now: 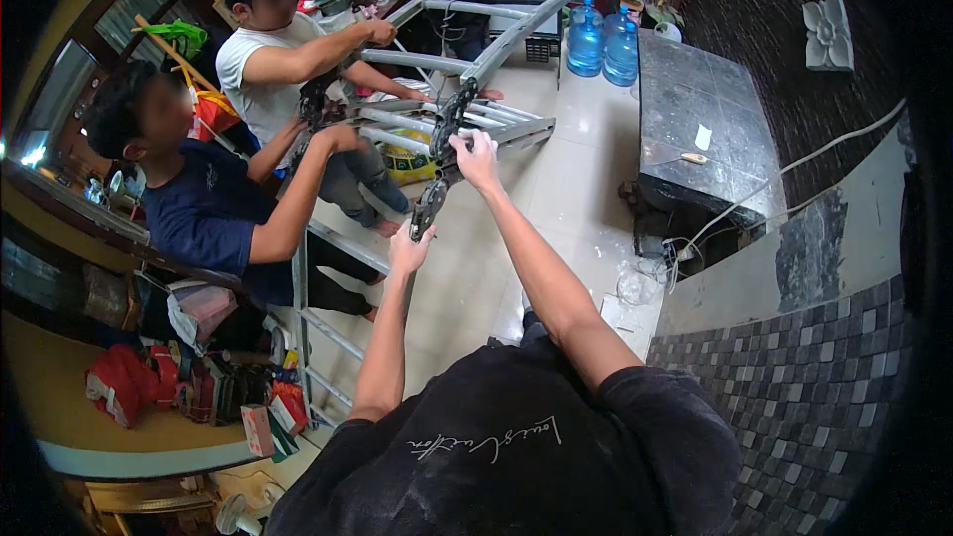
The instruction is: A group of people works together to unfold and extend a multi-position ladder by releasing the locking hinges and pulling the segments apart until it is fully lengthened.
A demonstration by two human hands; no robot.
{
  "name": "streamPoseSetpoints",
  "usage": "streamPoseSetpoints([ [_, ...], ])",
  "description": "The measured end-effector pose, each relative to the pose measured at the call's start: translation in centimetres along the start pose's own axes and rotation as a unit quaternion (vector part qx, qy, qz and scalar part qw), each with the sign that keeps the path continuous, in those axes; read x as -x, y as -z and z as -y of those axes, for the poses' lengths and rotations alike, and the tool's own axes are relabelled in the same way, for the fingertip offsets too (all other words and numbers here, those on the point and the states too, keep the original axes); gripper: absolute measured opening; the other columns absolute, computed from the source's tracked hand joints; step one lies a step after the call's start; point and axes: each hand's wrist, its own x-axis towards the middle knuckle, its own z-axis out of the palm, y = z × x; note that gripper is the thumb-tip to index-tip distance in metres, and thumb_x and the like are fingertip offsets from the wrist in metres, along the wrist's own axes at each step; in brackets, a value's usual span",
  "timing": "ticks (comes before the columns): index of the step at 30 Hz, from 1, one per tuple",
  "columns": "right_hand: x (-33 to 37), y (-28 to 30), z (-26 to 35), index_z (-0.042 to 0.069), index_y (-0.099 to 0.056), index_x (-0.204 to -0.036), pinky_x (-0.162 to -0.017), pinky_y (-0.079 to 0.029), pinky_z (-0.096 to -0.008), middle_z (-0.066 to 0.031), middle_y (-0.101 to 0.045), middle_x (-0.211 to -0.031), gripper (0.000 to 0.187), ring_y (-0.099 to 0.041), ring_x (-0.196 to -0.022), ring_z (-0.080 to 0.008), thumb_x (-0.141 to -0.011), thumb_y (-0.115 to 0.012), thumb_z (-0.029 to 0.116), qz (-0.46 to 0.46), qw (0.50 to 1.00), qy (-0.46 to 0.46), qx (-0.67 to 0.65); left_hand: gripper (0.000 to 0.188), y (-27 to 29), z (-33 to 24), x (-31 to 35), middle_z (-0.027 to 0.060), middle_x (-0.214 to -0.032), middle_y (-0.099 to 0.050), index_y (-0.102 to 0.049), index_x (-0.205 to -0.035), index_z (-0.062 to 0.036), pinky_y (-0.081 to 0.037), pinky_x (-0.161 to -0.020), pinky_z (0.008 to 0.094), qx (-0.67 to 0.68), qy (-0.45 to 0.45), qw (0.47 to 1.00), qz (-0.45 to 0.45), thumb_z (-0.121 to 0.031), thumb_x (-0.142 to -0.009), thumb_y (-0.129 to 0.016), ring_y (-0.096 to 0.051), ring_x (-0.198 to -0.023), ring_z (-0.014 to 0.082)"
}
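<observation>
A folding aluminium ladder [516,35] with black hinge joints stands partly folded in front of me, one section raised toward the back. My left hand [409,249] is closed at the lower end of a black hinge [429,206]. Higher up and further right, my right hand [477,160] grips the ladder beside another black hinge [452,119]. The inner sides of both hands are partly hidden. On the left, a person in a navy shirt [204,203] reaches toward the ladder's other hinges. Behind, a person in a white shirt [263,60] holds the raised section.
Blue water bottles [586,40] stand on the tiled floor at the back. A dark stone-topped table [695,99] bearing a putty knife [685,158] is at right, with a loose cable [794,167] near it. Bags and boxes [213,387] crowd the left side.
</observation>
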Motion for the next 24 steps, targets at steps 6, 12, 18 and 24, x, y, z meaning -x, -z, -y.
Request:
streamPoseSetpoints([
  [6, -5.5, 0.9, 1.1, -0.004, -0.063, -0.096, -0.087, -0.046, -0.0381, -0.0207, -0.067, -0.094, 0.056, -0.063, -0.096, -0.033, -0.08, -0.063, 0.049, -0.024, 0.983, -0.166, -0.068, 0.034, -0.2, 0.5, -0.2, 0.0059, -0.064, -0.06, -0.061, -0.1, -0.0033, -0.048, -0.056, 0.0316, 0.007, -0.03, 1.0, 0.002, -0.03, -0.083, -0.07, -0.061, -0.056, 0.0153],
  [12, -9.8, 1.0, 1.5, -0.003, -0.063, -0.098, -0.083, -0.047, -0.0361, -0.0193, -0.068, -0.089, 0.055, -0.064, -0.091, -0.0313, -0.081, -0.061, 0.049, 0.015, 0.973, -0.216, -0.086, 0.04, -0.1, 0.3, 0.0, 0.0176, -0.081, -0.066, -0.061, -0.1, -0.0077, -0.048, -0.073, 0.046, 0.039, 0.018, 0.999, 0.025, -0.041, -0.08, -0.068, -0.064, -0.085, 0.0376],
  [18, -12.3, 0.8, 0.9, -0.004, -0.064, -0.1, -0.087, -0.045, -0.0396, -0.0225, -0.066, -0.096, 0.061, -0.062, -0.097, -0.0341, -0.077, -0.06, 0.053, -0.007, 0.971, -0.238, -0.013, 0.045, -0.1, 0.1, 0.2, 0.0199, -0.085, -0.065, -0.058, -0.103, -0.0086, -0.047, -0.072, 0.0476, 0.005, 0.022, 0.999, 0.027, -0.046, -0.08, -0.066, -0.062, -0.086, 0.0414],
  [24, -14.7, 0.6, -2.8, -0.006, -0.065, -0.093, -0.083, -0.047, -0.0397, -0.022, -0.067, -0.094, 0.059, -0.063, -0.091, -0.0321, -0.075, -0.063, 0.051, -0.006, 0.963, -0.261, -0.059, 0.04, 0.0, -0.4, 0.6, 0.0186, -0.079, -0.065, -0.059, -0.1, -0.0088, -0.047, -0.071, 0.047, 0.022, 0.001, 1.0, 0.021, -0.044, -0.081, -0.067, -0.063, -0.082, 0.0403],
])
